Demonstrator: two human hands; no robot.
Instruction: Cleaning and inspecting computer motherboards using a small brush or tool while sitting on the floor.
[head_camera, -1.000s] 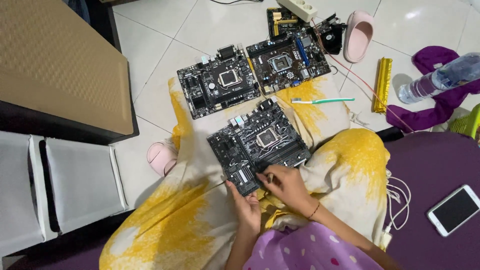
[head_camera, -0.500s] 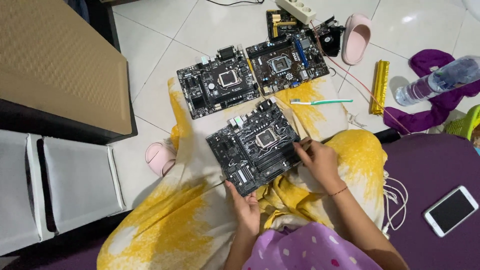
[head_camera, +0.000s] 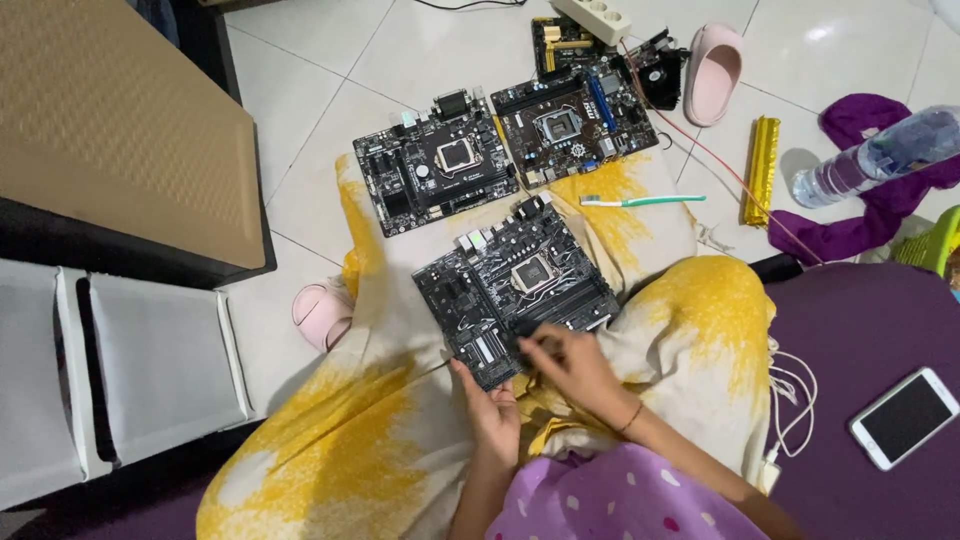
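Containers first: only one in view is a clear plastic water bottle (head_camera: 875, 155) lying on its side at upper right, resting on a crumpled purple cloth (head_camera: 880, 205); contents can't be read from here.

Main item: a black rectangular computer motherboard (head_camera: 515, 290) sits on the person's lap, on a yellow-and-cream patterned cloth (head_camera: 690, 300). Board is rotated diagonally, square silver CPU socket near its middle, grey port blocks along its upper-left edge, slots on the near side.

Left hand (head_camera: 492, 412) grips the near corner of the board, thumb on top, fingers underneath, so it's closed on the board. Right hand (head_camera: 570, 365) lies over the near-right edge, fingers curled narrow with tips pressed to the board surface; can't tell if anything small is pinched between them.

Around it:
- second black motherboard (head_camera: 440, 172) flat on the white tile floor (head_camera: 300, 120), just beyond the lap
- third black motherboard with a blue slot (head_camera: 572, 125) right beside it
- white-and-green toothbrush (head_camera: 640, 201) on the cloth between the boards
- pink slipper (head_camera: 712, 72) top right, another pink slipper (head_camera: 320, 315) left of the lap
- gold foil-wrapped stick (head_camera: 762, 168) near the bottle
- white smartphone (head_camera: 905, 417) on a purple mat (head_camera: 860, 320), right side
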